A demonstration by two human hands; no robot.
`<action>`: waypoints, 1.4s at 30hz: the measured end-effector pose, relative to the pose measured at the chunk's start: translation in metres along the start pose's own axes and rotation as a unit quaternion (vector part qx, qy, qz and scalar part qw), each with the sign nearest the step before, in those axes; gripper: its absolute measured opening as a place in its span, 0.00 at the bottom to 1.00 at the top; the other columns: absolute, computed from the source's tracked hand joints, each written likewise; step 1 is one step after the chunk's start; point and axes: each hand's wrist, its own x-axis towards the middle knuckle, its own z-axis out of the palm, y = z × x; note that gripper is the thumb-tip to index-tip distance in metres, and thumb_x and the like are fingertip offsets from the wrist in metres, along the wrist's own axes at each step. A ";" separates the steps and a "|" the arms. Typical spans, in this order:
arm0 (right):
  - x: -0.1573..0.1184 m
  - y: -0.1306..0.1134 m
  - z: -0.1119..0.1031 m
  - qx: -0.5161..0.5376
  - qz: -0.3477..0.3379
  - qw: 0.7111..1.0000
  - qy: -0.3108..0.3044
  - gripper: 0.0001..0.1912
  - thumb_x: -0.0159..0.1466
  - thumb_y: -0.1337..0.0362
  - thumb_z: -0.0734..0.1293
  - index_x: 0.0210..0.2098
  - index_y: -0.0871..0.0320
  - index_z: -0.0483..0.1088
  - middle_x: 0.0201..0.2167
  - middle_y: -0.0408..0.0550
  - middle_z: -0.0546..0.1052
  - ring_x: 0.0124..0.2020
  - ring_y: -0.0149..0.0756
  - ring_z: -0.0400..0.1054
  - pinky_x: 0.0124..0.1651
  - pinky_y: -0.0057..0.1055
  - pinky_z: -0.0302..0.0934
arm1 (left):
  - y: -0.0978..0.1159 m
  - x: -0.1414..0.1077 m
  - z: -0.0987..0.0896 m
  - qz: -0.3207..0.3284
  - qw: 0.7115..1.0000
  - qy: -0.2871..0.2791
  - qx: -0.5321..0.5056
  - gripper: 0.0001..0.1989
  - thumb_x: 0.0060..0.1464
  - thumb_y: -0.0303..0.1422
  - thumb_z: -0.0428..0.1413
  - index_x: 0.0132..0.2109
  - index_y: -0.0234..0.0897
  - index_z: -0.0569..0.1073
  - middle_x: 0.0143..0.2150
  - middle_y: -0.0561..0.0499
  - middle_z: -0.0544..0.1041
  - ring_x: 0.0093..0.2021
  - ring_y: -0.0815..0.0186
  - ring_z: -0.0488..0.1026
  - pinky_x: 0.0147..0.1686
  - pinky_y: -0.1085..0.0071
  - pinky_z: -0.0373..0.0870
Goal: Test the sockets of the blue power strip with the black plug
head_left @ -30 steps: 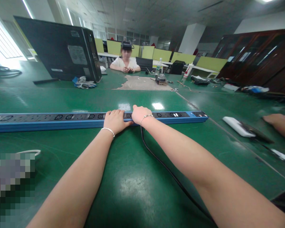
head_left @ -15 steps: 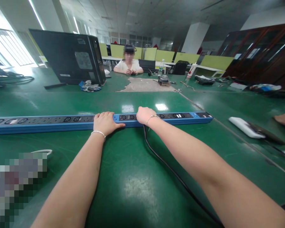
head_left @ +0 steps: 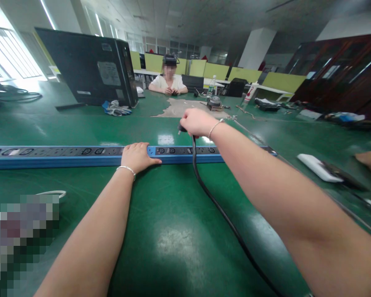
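Plug [head_left: 182, 128]: black, above the power strip, its prongs tipped down and to the left.
Right hand [head_left: 199, 122]: fingers closed on the plug, raised clear of the strip.
Cord [head_left: 216, 204]: black, dropping from the right hand across the strip and curving over the table [head_left: 173, 243] towards the near edge.
Power strip [head_left: 80, 159]: long and blue, lying across the green table, with a row of dark sockets facing up.
Left hand [head_left: 136, 157]: laid over the strip, partly open, thumb stretched along the near side.
In the way: the left hand covers some sockets; the right forearm hides part of the strip's right end.
Near left: a pixelated object [head_left: 21, 227], too blurred to name.
Near right: a white object [head_left: 318, 167] touching a dark flat piece [head_left: 346, 177], with another person's hand [head_left: 369, 161] close by.
Far left: a black computer case [head_left: 86, 68], with gloves [head_left: 116, 108] in front.
Far middle: another person [head_left: 168, 84] seated beyond the table.
Bottle [head_left: 212, 84]: clear, upright, green-labelled; its contents cannot be made out.
Cabinet [head_left: 343, 70]: dark red wood, glass-fronted; inside is too dim to tell.
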 end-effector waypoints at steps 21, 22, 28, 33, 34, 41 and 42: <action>0.048 -0.083 0.105 -0.009 -0.078 0.983 -0.165 0.12 0.56 0.71 0.63 0.36 0.61 0.77 0.29 0.54 0.79 0.37 0.42 0.75 0.41 0.29 0.66 | -0.027 0.006 0.004 -0.044 0.933 0.094 -0.345 0.31 0.39 0.23 0.48 0.55 0.36 0.62 0.58 0.46 0.68 0.50 0.61 0.69 0.51 0.61 0.67; 0.048 -0.084 0.107 -0.008 -0.080 0.983 -0.165 0.13 0.56 0.71 0.64 0.38 0.61 0.77 0.30 0.54 0.79 0.38 0.42 0.75 0.41 0.29 0.66 | -0.026 0.006 0.003 -0.046 0.930 0.095 -0.352 0.31 0.38 0.23 0.48 0.54 0.37 0.62 0.57 0.46 0.68 0.50 0.61 0.69 0.51 0.61 0.67; 0.030 -0.085 0.110 0.055 -0.048 0.994 -0.086 0.25 0.58 0.60 0.64 0.54 0.63 0.67 0.48 0.61 0.75 0.48 0.46 0.71 0.46 0.36 0.65 | -0.027 0.007 0.001 -0.055 0.922 0.108 -0.367 0.27 0.39 0.23 0.46 0.51 0.36 0.63 0.55 0.45 0.70 0.51 0.63 0.69 0.52 0.63 0.65; 0.023 -0.096 0.109 0.051 -0.053 0.993 -0.097 0.21 0.61 0.66 0.59 0.53 0.63 0.67 0.51 0.61 0.72 0.51 0.43 0.69 0.49 0.36 0.63 | -0.028 0.010 -0.001 -0.071 0.908 0.120 -0.394 0.23 0.39 0.25 0.46 0.47 0.34 0.64 0.51 0.44 0.72 0.53 0.65 0.67 0.55 0.66 0.62; 0.024 -0.098 0.109 0.049 -0.053 0.992 -0.102 0.21 0.61 0.67 0.59 0.52 0.64 0.68 0.52 0.61 0.72 0.51 0.42 0.69 0.49 0.35 0.63 | -0.028 0.011 -0.001 -0.079 0.908 0.114 -0.395 0.22 0.39 0.25 0.46 0.46 0.35 0.64 0.50 0.45 0.73 0.51 0.65 0.68 0.53 0.65 0.63; 0.023 -0.073 0.119 0.090 -0.067 0.992 -0.065 0.20 0.65 0.57 0.55 0.50 0.61 0.67 0.46 0.58 0.76 0.46 0.43 0.71 0.44 0.34 0.63 | -0.024 0.010 -0.011 -0.135 0.910 0.078 -0.383 0.13 0.45 0.33 0.48 0.39 0.39 0.70 0.38 0.51 0.76 0.38 0.63 0.70 0.39 0.66 0.68; 0.018 -0.061 0.122 0.095 -0.068 0.992 -0.053 0.22 0.66 0.55 0.52 0.48 0.59 0.68 0.44 0.56 0.76 0.45 0.42 0.71 0.44 0.33 0.63 | -0.022 0.008 -0.014 -0.130 0.915 0.074 -0.375 0.12 0.47 0.36 0.49 0.38 0.39 0.71 0.35 0.51 0.76 0.37 0.63 0.70 0.39 0.67 0.68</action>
